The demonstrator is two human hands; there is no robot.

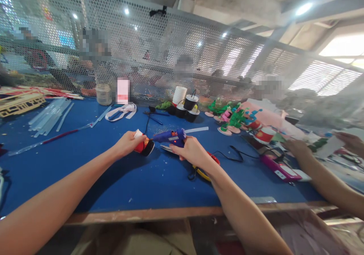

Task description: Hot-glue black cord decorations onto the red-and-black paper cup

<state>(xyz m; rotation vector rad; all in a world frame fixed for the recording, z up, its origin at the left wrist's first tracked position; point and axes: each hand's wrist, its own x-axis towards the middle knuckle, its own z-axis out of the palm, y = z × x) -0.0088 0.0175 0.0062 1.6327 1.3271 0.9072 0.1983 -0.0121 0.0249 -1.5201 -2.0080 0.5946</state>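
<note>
My left hand (127, 144) is closed round a small red cup (140, 144) with a white end and a black rim, held tilted above the blue table (113, 186). In my right hand (191, 150) is a blue hot glue gun (172, 136), a clear glue stick (197, 129) poking out of its back. The nozzle points left at the cup's side, close to it; whether they touch I cannot tell. Under the gun and my right hand lie scissors (168, 149) and yellow-and-red handled pliers (203, 172), both partly hidden.
Glue sticks (49, 114) and a glass jar (104, 94) lie back left, near a white ribbon (122, 112). Black cups (191, 102) and green figures (237, 116) stand behind. At right, a co-worker's arm (321, 175) reaches past a purple power strip (280, 168). Perforated metal (159, 39) walls the back.
</note>
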